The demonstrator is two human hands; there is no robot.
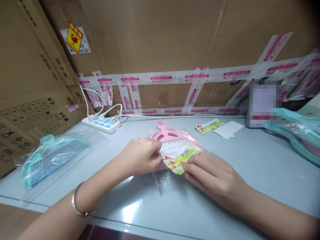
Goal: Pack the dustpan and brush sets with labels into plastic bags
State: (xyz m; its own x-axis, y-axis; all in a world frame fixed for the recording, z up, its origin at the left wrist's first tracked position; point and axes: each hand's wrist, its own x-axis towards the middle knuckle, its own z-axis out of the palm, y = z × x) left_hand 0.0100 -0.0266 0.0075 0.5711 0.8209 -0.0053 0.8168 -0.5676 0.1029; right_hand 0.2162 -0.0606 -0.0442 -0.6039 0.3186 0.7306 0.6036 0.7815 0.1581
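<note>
A pink dustpan and brush set (167,134) with white bristles lies on the table in a clear plastic bag (162,183). My left hand (143,155) is closed at the bag's left edge, its fingers pinching the plastic. Between thumb and fingers, my right hand (210,175) grips a yellow-green and white printed card (181,159) over the front of the set. Whether the card is inside or outside the bag I cannot tell. Both hands partly cover the dustpan.
On the left lies a teal brush set (56,156) in plastic. Behind stand a power strip (101,124) with plugs, more printed cards (211,126) and a blurred-out upright device (263,105). Teal dustpans (295,133) sit at right. Large taped cardboard boxes (160,40) wall the back.
</note>
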